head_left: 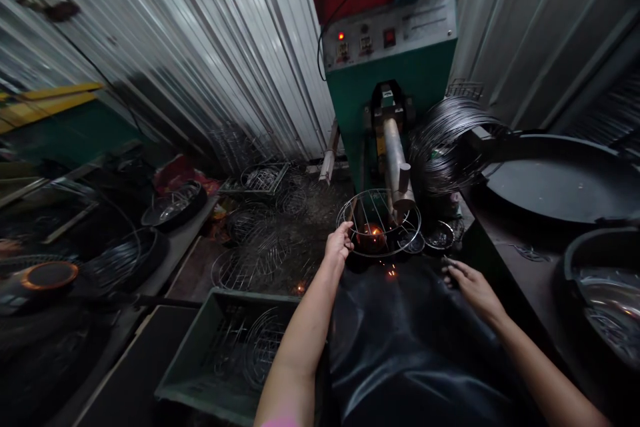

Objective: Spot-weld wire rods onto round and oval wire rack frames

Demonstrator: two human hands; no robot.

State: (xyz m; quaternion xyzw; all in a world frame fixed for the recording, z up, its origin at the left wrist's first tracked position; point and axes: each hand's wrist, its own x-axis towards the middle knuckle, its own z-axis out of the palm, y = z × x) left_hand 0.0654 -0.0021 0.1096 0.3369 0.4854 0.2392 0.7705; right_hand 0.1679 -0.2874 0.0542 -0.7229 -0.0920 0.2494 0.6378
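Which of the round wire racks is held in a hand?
The rack at the tip of the metal arm: the left hand grips its rim. Others lie untouched in the green crate.

- The bare left hand [339, 242] is held with thumb and fingers pinched together.
- Behind it, the bare left forearm [305, 323] is stretched forward and slanted inward.
- The bare right hand [465, 282] is held well apart, right of the left hand and slightly nearer the body, its fingers loosely bent.
- Behind that hand, the bare right forearm [540, 357] is angled inward.
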